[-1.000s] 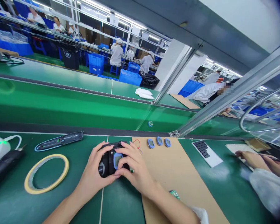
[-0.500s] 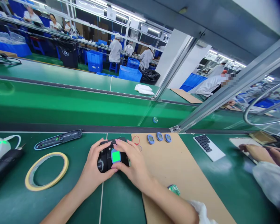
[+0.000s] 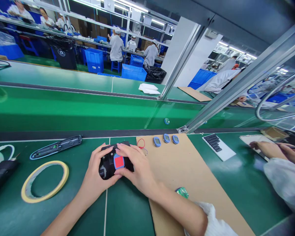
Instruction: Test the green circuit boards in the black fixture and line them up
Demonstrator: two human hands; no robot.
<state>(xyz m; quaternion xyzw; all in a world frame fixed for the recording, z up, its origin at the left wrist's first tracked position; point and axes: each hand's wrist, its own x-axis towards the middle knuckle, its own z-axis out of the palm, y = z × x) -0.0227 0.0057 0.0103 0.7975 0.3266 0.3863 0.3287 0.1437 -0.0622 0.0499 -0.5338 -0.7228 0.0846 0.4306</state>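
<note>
A black block-like fixture (image 3: 108, 165) is held between both hands above the green bench. A small blue-framed display module (image 3: 119, 161) sits on its face, the square screen lit red. My left hand (image 3: 94, 172) wraps the fixture's left side, fingers over the top and thumb below. My right hand (image 3: 140, 168) closes round the right side, its thumb at the module's lower edge and its fingers over the top. Much of the fixture's right part is hidden under these fingers. A thin red wire (image 3: 141, 141) loops out behind the right hand.
Cardboard (image 3: 172, 170) lies on the right, bearing three blue-framed modules (image 3: 166, 138) and a green circuit board (image 3: 182, 192). Left are a tape roll (image 3: 26, 188) and a long dark shell (image 3: 56, 147). A white board (image 3: 226, 154) holds black pieces near a co-worker's hand (image 3: 265, 150).
The module's screen has turned from green to red. Both hands keep their grip on the fixture. The whole view has shifted slightly.
</note>
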